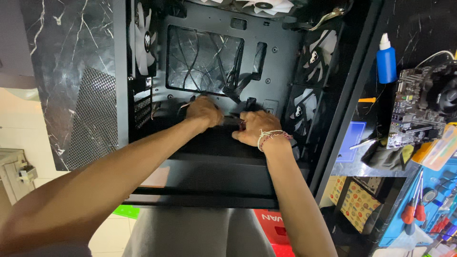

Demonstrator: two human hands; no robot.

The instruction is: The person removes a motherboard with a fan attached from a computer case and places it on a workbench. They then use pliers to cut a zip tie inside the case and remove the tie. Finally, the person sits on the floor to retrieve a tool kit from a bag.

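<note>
A black computer case (285, 62) lies open on its side, with white fans (143, 43) along its left wall and several more on the right wall. Both my hands reach inside, low in the case by the shroud (214, 147). My left hand (204, 110) is curled, fingers closed on black cables (233, 88) near the large cut-out. My right hand (254, 127), with a thread bracelet at the wrist, grips a dark bundle of cables or a connector beside it. What exactly lies under the fingers is hidden.
A blue bottle with a white tip (386, 59) stands right of the case. A motherboard (421, 107) lies further right, with screwdrivers (413, 209) on a blue mat below it. A mesh panel (93, 114) rests on the dark marble surface at left.
</note>
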